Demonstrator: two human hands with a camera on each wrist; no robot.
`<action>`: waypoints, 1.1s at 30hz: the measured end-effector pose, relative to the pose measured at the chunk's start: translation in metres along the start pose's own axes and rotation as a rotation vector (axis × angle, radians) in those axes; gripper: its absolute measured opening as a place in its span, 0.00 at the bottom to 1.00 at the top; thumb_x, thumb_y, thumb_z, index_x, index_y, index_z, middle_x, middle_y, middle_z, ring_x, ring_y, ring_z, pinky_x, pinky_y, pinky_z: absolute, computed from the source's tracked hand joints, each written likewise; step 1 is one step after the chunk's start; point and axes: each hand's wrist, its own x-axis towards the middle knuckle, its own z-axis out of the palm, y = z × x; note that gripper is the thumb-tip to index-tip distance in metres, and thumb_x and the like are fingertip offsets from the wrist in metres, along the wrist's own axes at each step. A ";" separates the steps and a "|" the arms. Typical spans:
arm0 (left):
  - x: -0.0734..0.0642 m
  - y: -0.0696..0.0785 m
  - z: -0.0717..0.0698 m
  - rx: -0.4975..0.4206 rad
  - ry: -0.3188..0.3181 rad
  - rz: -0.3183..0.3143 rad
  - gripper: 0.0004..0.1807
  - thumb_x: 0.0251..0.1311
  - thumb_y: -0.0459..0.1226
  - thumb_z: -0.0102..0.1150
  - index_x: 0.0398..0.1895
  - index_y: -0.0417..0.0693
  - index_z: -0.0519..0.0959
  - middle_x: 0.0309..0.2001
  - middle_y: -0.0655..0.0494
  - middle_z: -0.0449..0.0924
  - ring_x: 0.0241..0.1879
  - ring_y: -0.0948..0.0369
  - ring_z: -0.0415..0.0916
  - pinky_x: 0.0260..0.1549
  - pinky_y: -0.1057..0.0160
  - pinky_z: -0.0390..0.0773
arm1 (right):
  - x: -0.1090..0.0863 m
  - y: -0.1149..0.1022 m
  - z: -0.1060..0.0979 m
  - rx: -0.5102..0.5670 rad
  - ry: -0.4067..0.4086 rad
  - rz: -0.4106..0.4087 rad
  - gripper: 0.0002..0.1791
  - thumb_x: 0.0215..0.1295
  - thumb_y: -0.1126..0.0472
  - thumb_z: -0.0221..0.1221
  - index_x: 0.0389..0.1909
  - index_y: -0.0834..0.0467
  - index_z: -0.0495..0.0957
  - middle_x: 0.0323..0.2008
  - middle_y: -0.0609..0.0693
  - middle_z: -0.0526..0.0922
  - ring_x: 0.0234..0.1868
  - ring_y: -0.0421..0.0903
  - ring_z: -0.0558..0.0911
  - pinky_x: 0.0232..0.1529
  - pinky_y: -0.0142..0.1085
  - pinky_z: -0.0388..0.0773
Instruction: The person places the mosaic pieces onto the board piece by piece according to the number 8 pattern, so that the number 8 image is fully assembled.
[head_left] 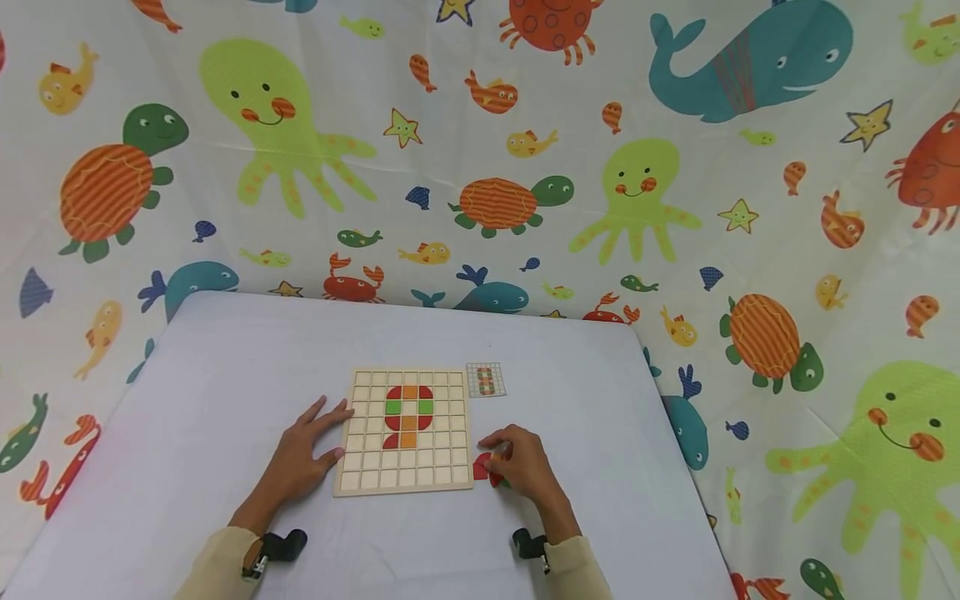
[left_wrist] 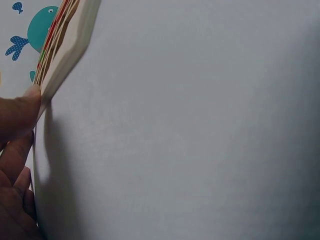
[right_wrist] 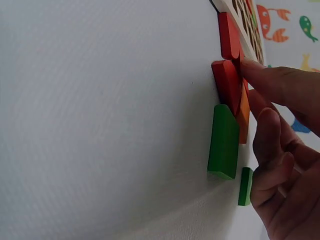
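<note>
Up top, white cloth point(head_left: 457, 133) patterned with teal whales point(head_left: 697, 83); below centre, red, green and orange tiles point(head_left: 426, 407) on a pale gridded board point(head_left: 446, 477); from here the tiny card point(head_left: 486, 380) seems partly red.

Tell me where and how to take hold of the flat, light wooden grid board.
Probably pinch the board by its straight left rim, coming from the person's left: that edge is long, while rounded red blocks crowd the right edge's near end.

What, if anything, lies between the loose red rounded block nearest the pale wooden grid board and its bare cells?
Only the board's right rim; nothing else visible separates the bare cells from that red block.
</note>
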 end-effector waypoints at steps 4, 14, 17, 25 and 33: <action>0.001 0.000 0.000 -0.001 -0.001 -0.001 0.38 0.59 0.29 0.72 0.74 0.50 0.75 0.79 0.42 0.68 0.82 0.33 0.51 0.72 0.20 0.54 | 0.001 -0.002 0.001 -0.030 -0.004 0.038 0.10 0.59 0.68 0.74 0.39 0.51 0.91 0.35 0.46 0.84 0.31 0.41 0.78 0.28 0.32 0.75; 0.000 -0.001 0.001 -0.003 0.009 0.009 0.38 0.58 0.29 0.73 0.74 0.51 0.75 0.79 0.43 0.69 0.82 0.33 0.51 0.72 0.20 0.56 | 0.005 -0.002 0.001 -0.071 0.000 0.074 0.09 0.57 0.64 0.78 0.31 0.48 0.88 0.30 0.43 0.80 0.30 0.41 0.78 0.30 0.33 0.76; 0.000 0.000 0.001 -0.001 0.010 0.008 0.38 0.58 0.29 0.73 0.74 0.51 0.75 0.79 0.43 0.69 0.82 0.33 0.51 0.72 0.21 0.56 | 0.007 -0.002 0.001 -0.026 0.010 0.055 0.08 0.60 0.64 0.76 0.32 0.48 0.87 0.28 0.43 0.82 0.28 0.41 0.78 0.28 0.32 0.78; 0.000 0.001 0.000 0.003 0.007 0.003 0.37 0.59 0.30 0.72 0.74 0.50 0.75 0.79 0.42 0.68 0.82 0.32 0.51 0.73 0.21 0.55 | 0.011 -0.016 0.011 0.104 0.094 0.023 0.05 0.63 0.62 0.74 0.35 0.49 0.87 0.30 0.44 0.83 0.28 0.42 0.76 0.25 0.31 0.74; 0.000 -0.001 0.001 0.003 0.001 0.000 0.38 0.58 0.30 0.73 0.74 0.51 0.75 0.79 0.42 0.68 0.82 0.33 0.52 0.72 0.20 0.56 | 0.016 -0.039 0.037 0.141 0.110 0.013 0.07 0.63 0.61 0.75 0.36 0.46 0.86 0.29 0.43 0.82 0.28 0.40 0.73 0.26 0.28 0.71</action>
